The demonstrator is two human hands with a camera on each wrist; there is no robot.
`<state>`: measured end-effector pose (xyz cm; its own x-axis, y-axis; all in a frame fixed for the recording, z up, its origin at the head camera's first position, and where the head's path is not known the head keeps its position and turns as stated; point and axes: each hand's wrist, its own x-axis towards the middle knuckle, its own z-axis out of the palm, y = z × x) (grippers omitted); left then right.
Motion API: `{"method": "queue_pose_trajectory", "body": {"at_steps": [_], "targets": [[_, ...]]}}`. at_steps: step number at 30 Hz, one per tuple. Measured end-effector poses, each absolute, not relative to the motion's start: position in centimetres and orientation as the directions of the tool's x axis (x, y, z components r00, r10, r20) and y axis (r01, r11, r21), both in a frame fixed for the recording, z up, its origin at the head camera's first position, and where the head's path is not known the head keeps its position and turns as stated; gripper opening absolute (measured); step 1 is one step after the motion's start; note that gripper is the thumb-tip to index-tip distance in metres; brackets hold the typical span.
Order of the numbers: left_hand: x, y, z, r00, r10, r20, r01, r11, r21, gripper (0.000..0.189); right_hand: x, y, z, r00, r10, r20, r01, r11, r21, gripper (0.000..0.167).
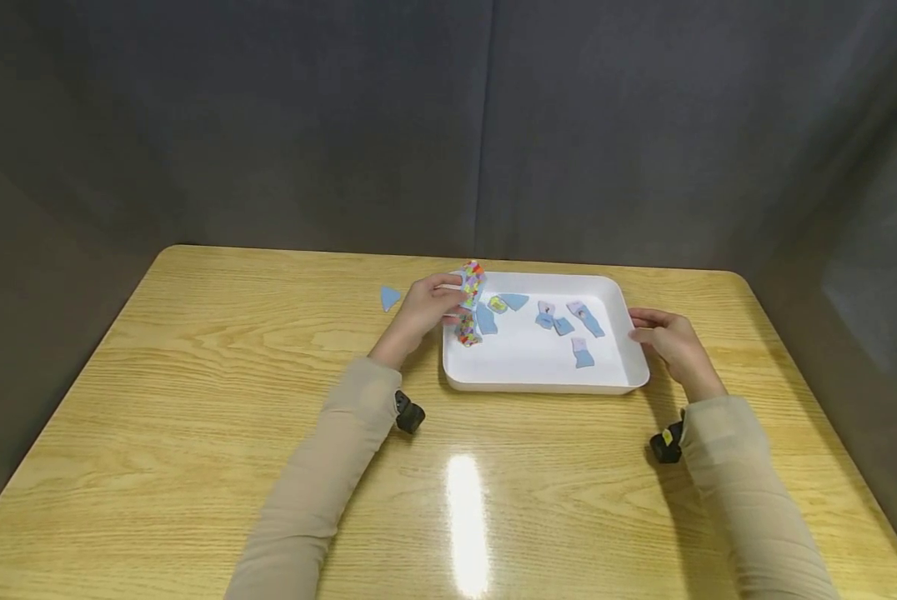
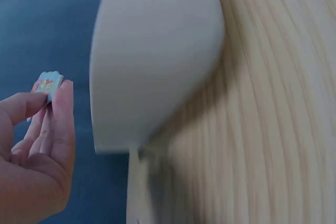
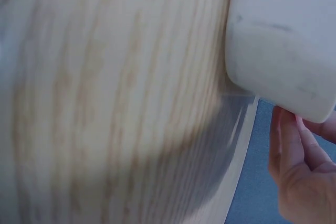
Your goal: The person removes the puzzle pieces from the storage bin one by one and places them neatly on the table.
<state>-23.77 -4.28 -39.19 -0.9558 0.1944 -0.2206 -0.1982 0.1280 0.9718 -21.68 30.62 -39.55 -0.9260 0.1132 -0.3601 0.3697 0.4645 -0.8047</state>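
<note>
My left hand pinches a multicoloured puzzle piece over the left end of a white tray. In the left wrist view, thumb and fingers hold that piece by its lower edge. Another multicoloured piece lies just below this hand inside the tray. My right hand grips the tray's right wall; the right wrist view shows its fingers against the tray's outer side. Several light-blue pieces with printed pictures lie scattered in the tray, one of them with a yellow patch.
One blue piece lies outside the tray, left of it, on the wooden table. Dark curtains stand behind the table's far edge and at its sides. A bright light reflection falls on the near tabletop.
</note>
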Motion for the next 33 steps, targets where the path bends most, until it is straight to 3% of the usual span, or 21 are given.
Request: {"method": "queue_pose_trajectory", "body": {"at_steps": [12,23,33], "targets": [[-24.6,-10.9,-40.3,-0.976,-0.031,-0.214,-0.216,0.120,0.969,0.039,-21.6,30.5,-39.5,-0.928,0.112,-0.356,0.365,0.467,-0.805,0.055],[-24.6,-14.8,-41.1,-0.974,-0.137,-0.183,-0.208,0.202,0.957,0.037,-21.7,30.4,-39.3,-0.932,0.099,-0.349,0.353,0.472,-0.808,0.055],[-24.2,-16.8,-41.7,-0.966,-0.158,-0.203,-0.237,0.242,0.941,0.036,-21.7,30.4,-39.4,-0.931,0.103,-0.350,0.355,0.473,-0.806,0.055]]}}
